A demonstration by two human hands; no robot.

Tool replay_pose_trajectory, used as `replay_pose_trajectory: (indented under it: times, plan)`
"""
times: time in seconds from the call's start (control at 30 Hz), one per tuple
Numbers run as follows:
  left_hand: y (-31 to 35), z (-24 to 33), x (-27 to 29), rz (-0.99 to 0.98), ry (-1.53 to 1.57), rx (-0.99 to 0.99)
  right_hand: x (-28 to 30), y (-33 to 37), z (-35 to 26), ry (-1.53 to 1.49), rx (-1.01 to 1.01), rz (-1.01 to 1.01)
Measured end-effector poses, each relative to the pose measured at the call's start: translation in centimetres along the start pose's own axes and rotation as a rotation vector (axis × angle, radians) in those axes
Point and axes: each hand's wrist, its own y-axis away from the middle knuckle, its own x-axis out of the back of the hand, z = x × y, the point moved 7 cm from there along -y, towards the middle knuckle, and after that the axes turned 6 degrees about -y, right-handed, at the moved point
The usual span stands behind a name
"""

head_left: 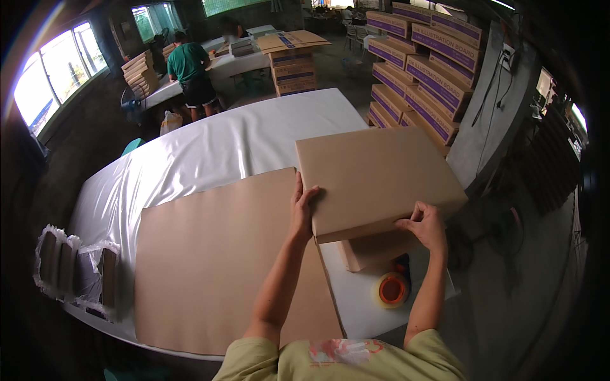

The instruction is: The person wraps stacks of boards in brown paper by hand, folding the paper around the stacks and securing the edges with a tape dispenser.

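Note:
A flat package wrapped in brown paper (378,178) sits at the right of the table, on top of another brown-wrapped package (368,251) that shows below its near edge. My left hand (302,206) grips its left side, fingers along the edge and thumb on the upper face. At the near edge, towards the right corner, my right hand (424,225) is closed in a pinch on the wrapping. A large sheet of brown paper (229,267) lies flat beside my left forearm. Close to my right forearm is a roll of tape with an orange core (392,290), apparently on a dark dispenser.
White glossy sheeting (190,152) covers the table. Plastic-wrapped bundles (79,273) stand at its left end. Stacked cartons (413,70) rise behind on the right, with more cartons (292,66) farther back. A person in green (187,66) works at a far table.

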Motion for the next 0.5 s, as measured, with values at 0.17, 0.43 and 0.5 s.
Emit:
replay_pose_trajectory:
  times: [0.17,0.43,0.5]
  plan:
    - [-0.8,-0.9,0.1,-0.038,-0.137,0.008,1.8,1.6,0.3,0.280,0.162,0.187]
    - [7.6,3.3,-4.0,-0.247,-0.933,-0.721,10.7,0.6,4.7,0.151,0.240,0.422]
    - [7.3,2.8,-3.6,-0.136,-1.049,-0.782,10.5,-1.2,5.7,0.377,0.242,0.191]
